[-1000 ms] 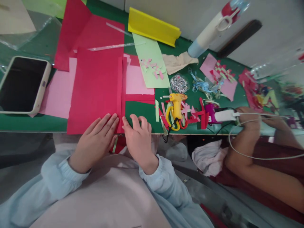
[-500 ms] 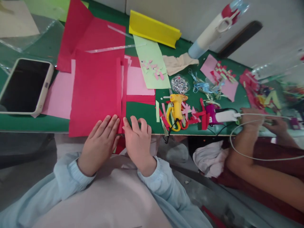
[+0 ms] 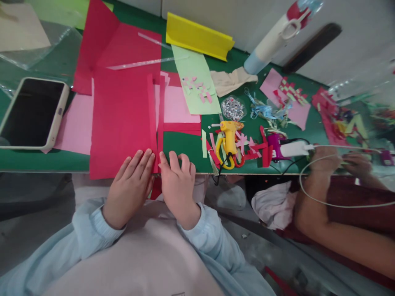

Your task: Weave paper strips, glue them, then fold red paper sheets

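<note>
A large red sheet of paper (image 3: pixel 121 111) lies at the table's front edge, with a narrow folded strip along its right side. My left hand (image 3: pixel 131 185) rests flat on its lower right corner, fingers stretched out side by side. Just right of the sheet is a thin red paper strip (image 3: pixel 161 111). At that strip's lower end is my right hand (image 3: pixel 179 185), the index fingertip touching it or close beside it. Its other fingers are bent and slightly apart, with nothing visible in them. Pink sheets (image 3: pixel 182 105) lie partly under the red paper.
A phone (image 3: pixel 31 113) lies at left. To the right are a yellow glue gun (image 3: pixel 228 133), scissors (image 3: pixel 226 162), paper scraps (image 3: pixel 254 150), a dish of small beads (image 3: pixel 233 108) and a light green sheet (image 3: pixel 197 88). A bottle (image 3: pixel 271 41) stands behind. A co-worker's arms (image 3: pixel 321 197) are at far right.
Both hands stay in nearly the same place on the red paper. The view has shifted very slightly; the co-worker's hands at right have moved a little.
</note>
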A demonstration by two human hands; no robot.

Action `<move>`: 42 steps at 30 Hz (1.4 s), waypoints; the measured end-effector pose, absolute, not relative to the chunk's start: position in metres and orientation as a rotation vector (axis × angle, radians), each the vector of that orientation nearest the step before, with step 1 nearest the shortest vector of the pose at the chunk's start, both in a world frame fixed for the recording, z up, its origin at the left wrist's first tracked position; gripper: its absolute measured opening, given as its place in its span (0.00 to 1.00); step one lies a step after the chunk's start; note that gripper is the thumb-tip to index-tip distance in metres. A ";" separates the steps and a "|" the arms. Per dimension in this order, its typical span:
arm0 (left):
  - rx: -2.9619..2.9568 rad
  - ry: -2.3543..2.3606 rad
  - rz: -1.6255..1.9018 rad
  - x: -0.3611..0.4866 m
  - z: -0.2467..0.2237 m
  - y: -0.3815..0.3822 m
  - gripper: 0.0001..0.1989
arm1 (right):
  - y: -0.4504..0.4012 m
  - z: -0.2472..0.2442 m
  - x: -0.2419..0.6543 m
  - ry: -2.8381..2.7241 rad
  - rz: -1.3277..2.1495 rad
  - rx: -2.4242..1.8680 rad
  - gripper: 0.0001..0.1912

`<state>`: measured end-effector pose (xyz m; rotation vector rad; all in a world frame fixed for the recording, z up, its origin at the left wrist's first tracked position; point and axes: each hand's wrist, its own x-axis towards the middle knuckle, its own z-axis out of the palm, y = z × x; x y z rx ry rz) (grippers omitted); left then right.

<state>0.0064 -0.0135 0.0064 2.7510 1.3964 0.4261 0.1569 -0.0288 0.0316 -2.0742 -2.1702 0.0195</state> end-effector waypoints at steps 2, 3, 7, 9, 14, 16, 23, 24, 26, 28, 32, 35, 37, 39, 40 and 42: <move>2.748 1.404 0.434 0.007 0.006 -0.014 0.36 | -0.029 0.032 0.157 -2.169 0.028 -2.078 0.21; 2.746 1.410 0.438 0.007 0.006 -0.014 0.37 | -0.028 0.032 0.157 -2.169 0.034 -2.081 0.21; 2.737 1.430 0.440 0.009 0.007 -0.016 0.36 | -0.028 0.033 0.157 -2.170 0.014 -2.076 0.21; 2.737 1.437 0.438 0.010 0.007 -0.017 0.36 | -0.028 0.032 0.157 -2.166 0.006 -2.075 0.21; 2.740 1.479 0.436 0.012 0.005 -0.021 0.36 | -0.029 0.030 0.156 -2.146 -0.005 -2.062 0.20; 2.747 1.491 0.430 0.013 0.004 -0.022 0.35 | -0.029 0.029 0.156 -2.143 -0.023 -2.053 0.20; 2.781 1.426 0.424 0.009 0.008 -0.017 0.34 | -0.026 0.028 0.163 -2.172 -0.003 -2.030 0.20; 2.789 1.394 0.418 0.006 0.008 -0.014 0.33 | -0.025 0.029 0.165 -2.175 0.014 -2.027 0.20; 2.801 1.337 0.411 0.002 0.009 -0.005 0.33 | -0.024 0.031 0.167 -2.175 0.035 -2.021 0.20; 2.817 1.278 0.411 -0.003 0.009 0.006 0.32 | -0.023 0.034 0.168 -2.186 0.049 -2.009 0.20; 2.848 1.164 0.404 -0.009 0.009 0.019 0.34 | -0.023 0.033 0.168 -2.219 0.045 -1.983 0.19; 2.859 1.144 0.394 -0.011 0.009 0.017 0.35 | -0.023 0.031 0.167 -2.233 0.006 -1.981 0.20; 2.855 1.148 0.392 -0.011 0.009 0.012 0.36 | -0.024 0.032 0.166 -2.245 -0.014 -1.986 0.20; 2.845 1.152 0.393 -0.010 0.008 0.007 0.36 | -0.025 0.034 0.166 -2.265 -0.013 -1.987 0.20; 2.840 1.157 0.393 -0.010 0.007 0.005 0.36 | -0.026 0.036 0.166 -2.279 -0.004 -1.986 0.20; 2.833 1.167 0.387 -0.009 0.007 0.003 0.36 | -0.027 0.039 0.165 -2.297 0.023 -1.989 0.21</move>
